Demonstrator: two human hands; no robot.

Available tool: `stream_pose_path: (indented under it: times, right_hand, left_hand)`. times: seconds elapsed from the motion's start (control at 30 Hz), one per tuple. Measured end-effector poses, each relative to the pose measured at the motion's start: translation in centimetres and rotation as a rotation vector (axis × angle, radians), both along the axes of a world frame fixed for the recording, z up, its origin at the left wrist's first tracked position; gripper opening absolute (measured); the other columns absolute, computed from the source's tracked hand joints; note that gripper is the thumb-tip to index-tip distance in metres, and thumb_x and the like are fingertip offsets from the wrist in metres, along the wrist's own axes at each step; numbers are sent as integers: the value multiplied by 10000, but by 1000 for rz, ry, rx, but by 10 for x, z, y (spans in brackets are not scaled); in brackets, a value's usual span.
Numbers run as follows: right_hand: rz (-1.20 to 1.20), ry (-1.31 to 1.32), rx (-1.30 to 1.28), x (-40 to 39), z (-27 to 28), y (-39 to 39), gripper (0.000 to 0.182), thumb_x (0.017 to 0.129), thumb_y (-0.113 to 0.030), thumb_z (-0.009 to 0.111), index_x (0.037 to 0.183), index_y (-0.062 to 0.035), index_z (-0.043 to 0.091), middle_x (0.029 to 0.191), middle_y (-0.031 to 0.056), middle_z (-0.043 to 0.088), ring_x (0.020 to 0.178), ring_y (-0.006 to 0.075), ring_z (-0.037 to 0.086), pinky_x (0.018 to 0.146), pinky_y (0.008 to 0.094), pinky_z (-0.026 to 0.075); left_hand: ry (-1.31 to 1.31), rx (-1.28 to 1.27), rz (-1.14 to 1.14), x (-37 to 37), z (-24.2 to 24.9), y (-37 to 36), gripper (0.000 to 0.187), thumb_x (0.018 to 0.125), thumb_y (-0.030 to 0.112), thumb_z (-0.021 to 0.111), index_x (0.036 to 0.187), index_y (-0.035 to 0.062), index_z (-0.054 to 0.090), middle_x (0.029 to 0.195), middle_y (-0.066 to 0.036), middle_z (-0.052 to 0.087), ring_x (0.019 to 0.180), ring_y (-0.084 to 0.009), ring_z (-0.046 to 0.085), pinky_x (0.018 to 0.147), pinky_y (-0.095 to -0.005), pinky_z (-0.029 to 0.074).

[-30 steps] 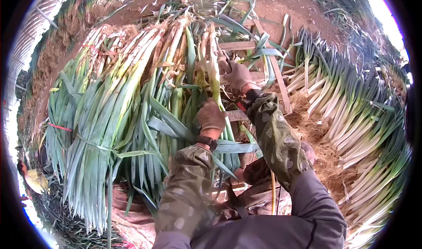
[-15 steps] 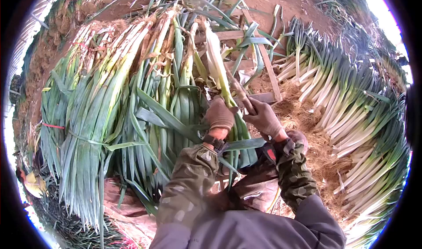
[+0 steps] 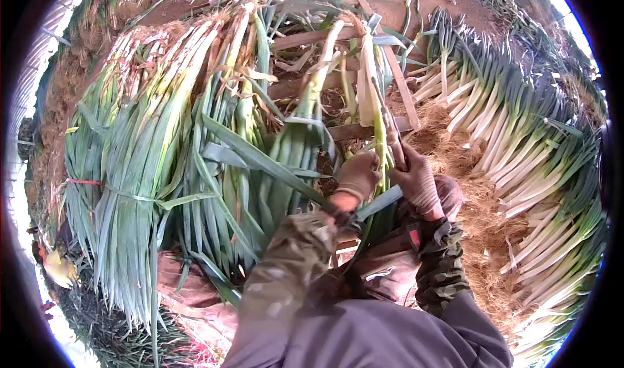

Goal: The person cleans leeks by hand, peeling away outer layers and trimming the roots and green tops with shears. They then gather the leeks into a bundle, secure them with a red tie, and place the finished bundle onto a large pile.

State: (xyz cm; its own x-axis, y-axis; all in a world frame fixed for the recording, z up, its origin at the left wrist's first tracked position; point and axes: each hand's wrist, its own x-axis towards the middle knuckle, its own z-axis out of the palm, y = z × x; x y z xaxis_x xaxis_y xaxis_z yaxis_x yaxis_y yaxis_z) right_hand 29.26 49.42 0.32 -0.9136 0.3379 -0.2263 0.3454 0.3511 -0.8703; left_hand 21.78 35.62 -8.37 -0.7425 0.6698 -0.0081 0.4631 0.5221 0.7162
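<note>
My gloved left hand [image 3: 359,175] is closed at the green stalk of a leek [image 3: 381,131], whose root end points away from me. A pale, loose outer layer [image 3: 366,95] hangs along the leek's left side. Just right of it, my gloved right hand [image 3: 417,181] is closed around a thin brown stick-like tool [image 3: 392,131] lying alongside the stalk; its far tip is hard to make out. More leeks [image 3: 296,144] lie close to the left of my hands, their green leaves toward me. The leek's lower leaves are partly hidden behind my hands.
Tied leek bundles [image 3: 146,173] fill the left side. A wooden frame [image 3: 401,88] lies beyond my hands. To the right, a long row of white-stemmed leeks [image 3: 513,153] runs beside a heap of straw-like roots [image 3: 478,218].
Both hands have shifted right with the leek, which now points more straight ahead. Its pale outer layer has come apart from the stalk. The leeks to its left have also shifted right.
</note>
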Motion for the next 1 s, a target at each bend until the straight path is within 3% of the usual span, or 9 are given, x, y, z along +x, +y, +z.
stream_pose_path:
  times: [0.03, 0.07, 0.17, 0.23, 0.3, 0.43, 0.57, 0.83, 1.0]
  right_hand:
    - [27, 28, 84, -1, -5, -2, 630, 752, -51, 698, 1358, 12, 538, 960, 122, 697, 828, 161, 645, 763, 326, 549]
    - [49, 52, 166, 0, -10, -7, 650, 752, -57, 702, 1374, 9, 525, 972, 145, 707, 832, 176, 661, 764, 342, 556]
    - [158, 0, 209, 5, -17, -52, 780, 756, -193, 757, 1451, -65, 426, 842, 236, 677, 740, 324, 697, 722, 412, 564]
    - [152, -24, 234, 4, -12, -88, 754, 790, -233, 733, 1451, -71, 407, 805, 250, 673, 742, 398, 694, 702, 464, 558]
    - [115, -63, 298, 0, -15, -108, 726, 812, -251, 698, 1442, -41, 403, 761, 258, 660, 734, 454, 669, 686, 510, 543]
    - [49, -120, 313, 6, -23, -119, 694, 815, -240, 695, 1414, -25, 419, 768, 261, 658, 743, 450, 669, 682, 514, 533]
    - [69, -155, 313, 4, -24, -125, 621, 817, -242, 689, 1360, -43, 461, 768, 259, 656, 753, 464, 659, 688, 527, 522]
    - [79, -142, 314, -8, -30, -119, 534, 853, -240, 657, 1319, -54, 473, 767, 267, 655, 769, 479, 646, 714, 557, 505]
    - [43, -160, 355, -24, -36, -108, 410, 845, -231, 661, 1173, -66, 480, 791, 264, 660, 797, 478, 650, 726, 563, 504]
  left_hand:
    - [-261, -59, 37, -9, 32, -14, 124, 845, 143, 727, 942, 68, 705, 900, -124, 727, 806, -260, 708, 757, -398, 577]
    - [-287, 15, 142, -20, 46, -33, 90, 863, 146, 717, 929, 85, 721, 882, -87, 734, 791, -223, 704, 762, -381, 582]
    - [231, 12, 420, -72, 50, -80, 115, 916, 201, 667, 872, 101, 704, 857, -57, 726, 756, -178, 681, 743, -386, 566]
    - [260, -357, 384, -102, 58, -101, 194, 854, 240, 737, 960, 81, 705, 1053, -110, 693, 947, -265, 669, 837, -412, 532]
    - [270, -336, 365, -112, 38, -115, 381, 793, 273, 786, 1104, 92, 662, 1067, -142, 678, 1024, -343, 647, 885, -432, 517]
    - [18, -335, 387, -115, 32, -109, 538, 829, 337, 758, 1248, 55, 575, 1116, -216, 685, 1062, -425, 647, 899, -476, 515]
    - [25, -471, 384, -134, 21, -98, 426, 906, 387, 655, 1129, 30, 586, 976, -247, 708, 945, -438, 683, 833, -517, 536]
    - [46, -345, 429, -135, -5, -102, 366, 968, 394, 552, 1001, 42, 646, 945, -261, 693, 922, -458, 665, 803, -538, 518]
    - [41, -190, 436, -131, -19, -96, 362, 969, 382, 551, 948, 39, 662, 923, -269, 682, 912, -466, 654, 793, -539, 514]
